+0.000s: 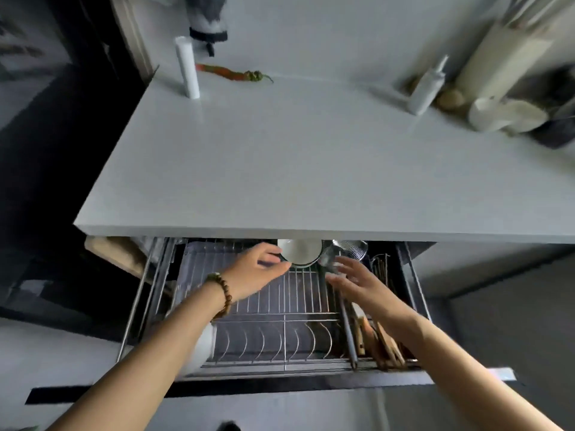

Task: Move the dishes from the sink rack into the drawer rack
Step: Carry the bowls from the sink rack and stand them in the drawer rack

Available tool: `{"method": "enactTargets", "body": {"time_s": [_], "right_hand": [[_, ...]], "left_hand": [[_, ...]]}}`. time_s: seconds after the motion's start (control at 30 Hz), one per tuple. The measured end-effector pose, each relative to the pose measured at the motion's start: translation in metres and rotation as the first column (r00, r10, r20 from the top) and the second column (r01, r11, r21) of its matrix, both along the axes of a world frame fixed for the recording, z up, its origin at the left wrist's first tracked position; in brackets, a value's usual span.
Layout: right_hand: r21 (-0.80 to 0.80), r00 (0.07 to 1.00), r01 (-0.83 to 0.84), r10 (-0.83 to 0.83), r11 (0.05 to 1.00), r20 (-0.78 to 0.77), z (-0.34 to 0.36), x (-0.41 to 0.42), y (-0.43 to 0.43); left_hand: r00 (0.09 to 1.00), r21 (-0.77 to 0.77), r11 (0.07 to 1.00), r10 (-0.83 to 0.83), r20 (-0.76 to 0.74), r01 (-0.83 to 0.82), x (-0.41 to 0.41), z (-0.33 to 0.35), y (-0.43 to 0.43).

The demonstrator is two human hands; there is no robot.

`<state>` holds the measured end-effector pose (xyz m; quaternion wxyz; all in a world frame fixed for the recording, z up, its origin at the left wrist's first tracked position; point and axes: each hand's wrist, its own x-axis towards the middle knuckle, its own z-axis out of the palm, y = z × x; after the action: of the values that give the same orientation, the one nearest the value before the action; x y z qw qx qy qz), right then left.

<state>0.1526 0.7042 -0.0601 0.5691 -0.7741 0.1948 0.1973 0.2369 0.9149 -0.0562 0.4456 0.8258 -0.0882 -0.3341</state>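
White bowl (300,251) sat at the far end of the drawer rack (280,306), a glass (334,259) just right of it — both partly under the counter (311,166). Left hand (258,269) and right hand (351,278) hovered open beside them; the 2 pieces probably wanted a gentle nudge to sit steady.

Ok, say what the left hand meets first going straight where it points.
The white bowl at the back of the drawer rack; the left hand's fingers look nearly at its rim, depth unclear.

Drawer rack (295,306): white bowl (300,251), glass (351,248) at back.
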Motion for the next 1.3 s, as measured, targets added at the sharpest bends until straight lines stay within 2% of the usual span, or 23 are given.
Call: {"method": "enactTargets", "body": {"time_s": [0.13,0.33,0.53,0.7,1.07,1.23,1.3], "right_hand": [[-0.031,0.986,0.148,-0.144,0.989,0.087,0.057,-0.059,-0.099],[-0.004,0.882,0.443,-0.436,0.896,0.179,0.1,-0.172,-0.256],[-0.036,0.755,0.641,-0.621,0.767,0.21,0.136,-0.303,-0.4],[-0.023,0.623,0.777,-0.764,0.629,0.165,0.134,-0.371,-0.487],[-0.037,0.339,0.94,-0.941,0.339,-0.015,0.098,-0.41,-0.646],[-0.107,0.331,0.933,-0.936,0.343,-0.12,0.085,-0.405,-0.712],[-0.152,0.37,0.911,-0.922,0.384,-0.112,0.081,-0.399,-0.742]], "left_hand": [[0.984,-0.013,0.987,-0.162,0.069,0.163,-0.025,0.04,-0.106],[0.941,-0.113,0.935,-0.329,0.081,0.337,-0.1,0.076,-0.293],[0.883,-0.175,0.869,-0.469,0.007,0.463,-0.199,0.085,-0.481],[0.824,-0.237,0.814,-0.561,-0.08,0.531,-0.258,0.09,-0.596],[0.679,-0.224,0.75,-0.66,-0.322,0.623,-0.28,0.063,-0.79],[0.631,-0.196,0.741,-0.657,-0.414,0.643,-0.284,0.046,-0.856],[0.611,-0.185,0.733,-0.657,-0.442,0.655,-0.286,0.036,-0.881]]}}
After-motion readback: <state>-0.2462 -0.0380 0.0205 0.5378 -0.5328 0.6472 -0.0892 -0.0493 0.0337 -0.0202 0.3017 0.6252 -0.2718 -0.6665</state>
